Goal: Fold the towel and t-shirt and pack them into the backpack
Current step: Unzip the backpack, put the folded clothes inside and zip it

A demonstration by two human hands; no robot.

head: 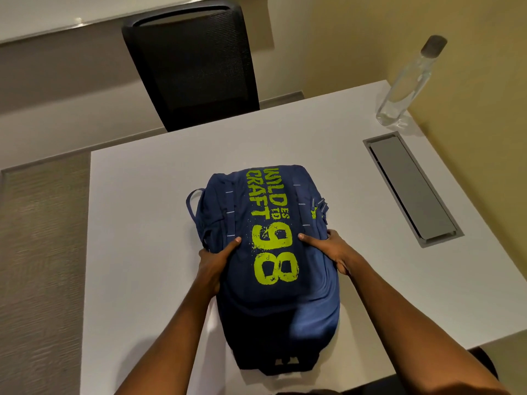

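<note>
My view, keyed to the white table (pixel 171 195). Behind its far edge: a black mesh chair (pixel 194 67). On its far right corner: a clear bottle (pixel 407 81), upright. Set into its right side: a grey hatch (pixel 410 186). To its right: a yellow wall (pixel 484 67). To its left: beige carpet (pixel 40 252). Lighting is warm.

One head-worn view looks forward and steeply down, close above the backpack (pixel 273 295), facing the chair (pixel 191 67).
</note>
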